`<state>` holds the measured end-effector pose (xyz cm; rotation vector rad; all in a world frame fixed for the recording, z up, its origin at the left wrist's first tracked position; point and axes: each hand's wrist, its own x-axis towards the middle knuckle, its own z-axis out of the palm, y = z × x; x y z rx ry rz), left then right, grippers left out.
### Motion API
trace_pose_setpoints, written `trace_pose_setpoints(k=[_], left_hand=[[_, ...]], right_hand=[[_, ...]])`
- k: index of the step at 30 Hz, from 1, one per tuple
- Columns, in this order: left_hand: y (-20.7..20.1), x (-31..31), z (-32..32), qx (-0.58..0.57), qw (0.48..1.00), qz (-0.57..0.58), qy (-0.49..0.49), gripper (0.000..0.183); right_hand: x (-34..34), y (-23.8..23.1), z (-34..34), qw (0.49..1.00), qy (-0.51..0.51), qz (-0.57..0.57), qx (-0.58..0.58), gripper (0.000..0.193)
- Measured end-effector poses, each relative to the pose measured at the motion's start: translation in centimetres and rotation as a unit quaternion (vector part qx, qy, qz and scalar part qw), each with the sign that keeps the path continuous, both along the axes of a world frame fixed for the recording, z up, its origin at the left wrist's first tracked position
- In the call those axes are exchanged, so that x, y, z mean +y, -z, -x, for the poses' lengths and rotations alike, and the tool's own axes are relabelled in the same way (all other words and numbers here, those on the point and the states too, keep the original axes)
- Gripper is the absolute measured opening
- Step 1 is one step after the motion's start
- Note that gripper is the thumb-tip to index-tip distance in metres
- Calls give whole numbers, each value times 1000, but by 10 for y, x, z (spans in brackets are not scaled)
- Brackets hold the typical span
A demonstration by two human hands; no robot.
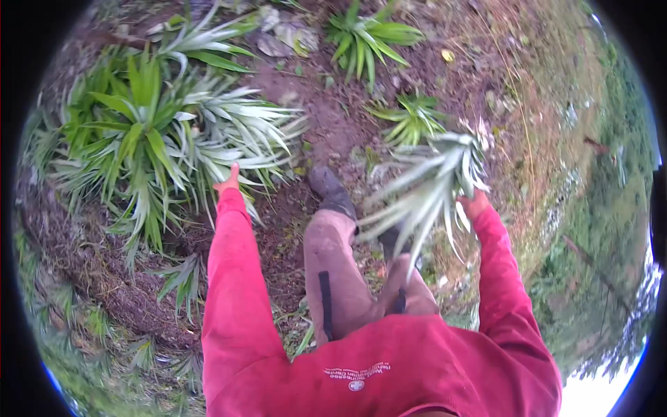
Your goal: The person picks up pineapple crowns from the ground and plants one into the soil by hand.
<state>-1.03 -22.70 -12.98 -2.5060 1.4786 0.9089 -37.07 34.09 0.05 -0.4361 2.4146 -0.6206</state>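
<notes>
My right hand [474, 203] is closed around the base of a pineapple plant [438, 174]. Its long pale-green leaves fan out to the left, in front of my right foot, and are a little blurred. My left hand [228, 181] reaches to the near edge of a heap of pineapple plants [142, 132], its thumb held apart from the fingers. Leaves partly hide those fingers, and I see nothing held in them. Silvery leaves [243, 128] of the heap spread just beyond that hand.
Two smaller pineapple plants stand ahead, one far [365, 38] and one closer [412, 119]. Brown soil with dry litter [333, 139] lies between them and the heap. My left boot [330, 187] is on this soil. Grass slopes off at right [590, 229]; small plants [182, 281] grow lower left.
</notes>
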Motion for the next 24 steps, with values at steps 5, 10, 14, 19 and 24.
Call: trace_pose_setpoints(k=[5, 10, 14, 19, 24], left_hand=[[44, -64, -43, -18, 993, -109, -33, 108], [4, -55, -40, 22, 967, -180, 179, 50], [-90, 13, -21, 122, 981, -150, 6, 31], [-180, 89, -86, 124, 986, -90, -62, 39], [-187, 149, -186, 210, 977, 48, 4, 51]], right_hand=[[-16, -14, 4, 990, -17, -95, -102, 44], [13, -14, -2, 994, -41, -73, -74, 62], [34, -42, -16, 988, -23, -128, -88, 80], [67, -2, -9, 992, -21, -83, -89, 71], [80, -23, -7, 994, -1, -54, -92, 65]])
